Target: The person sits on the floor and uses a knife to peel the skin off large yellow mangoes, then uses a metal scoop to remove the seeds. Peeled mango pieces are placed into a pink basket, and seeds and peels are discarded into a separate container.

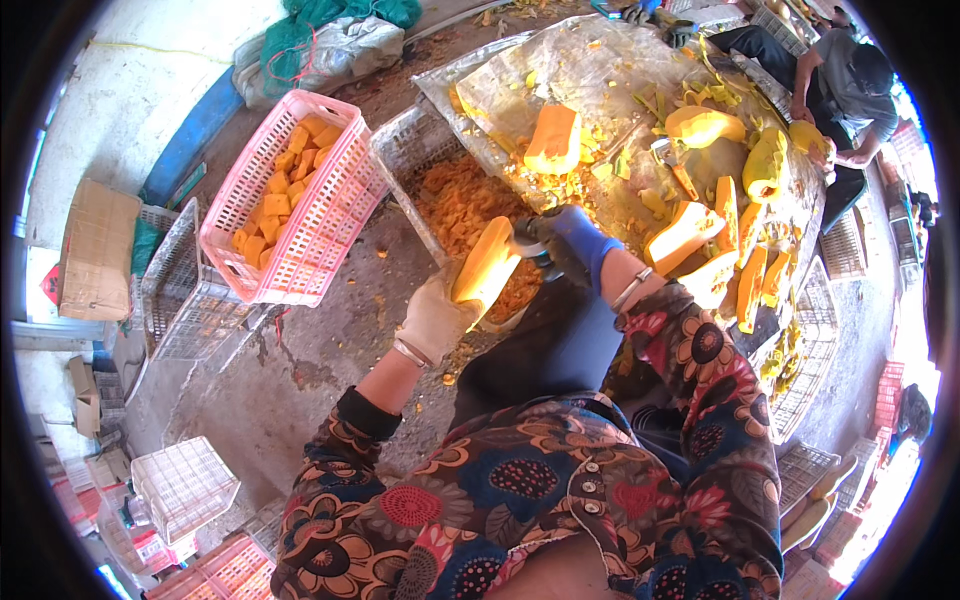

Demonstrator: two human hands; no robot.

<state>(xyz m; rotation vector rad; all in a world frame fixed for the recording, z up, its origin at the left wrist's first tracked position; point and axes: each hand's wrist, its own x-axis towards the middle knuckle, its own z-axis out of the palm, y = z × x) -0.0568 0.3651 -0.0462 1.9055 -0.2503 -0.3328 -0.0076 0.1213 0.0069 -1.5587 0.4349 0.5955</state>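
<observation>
My left hand (435, 315), in a pale glove, grips the lower end of a long piece of peeled pumpkin (484, 266). A blue and dark glove covers my right hand (566, 238), which is closed around a metal tool (529, 249) held against the pumpkin's upper end. Most of the tool is hidden by the fingers, so its exact kind is unclear. Below both hands stands a crate (420, 217) holding orange pumpkin pulp (469, 195). On the plastic-covered table (600, 67) just beyond lies a thick peeled pumpkin block (553, 139).
A pink crate (330, 255) of pumpkin chunks (285, 180) stands at left. On the table's right lie cut pumpkin slices (750, 289), whole peeled pumpkins (703, 126) and an orange-handled peeler (682, 180). A co-worker (855, 90) sits at the far right; another person's gloved hands (679, 34) show at the top.
</observation>
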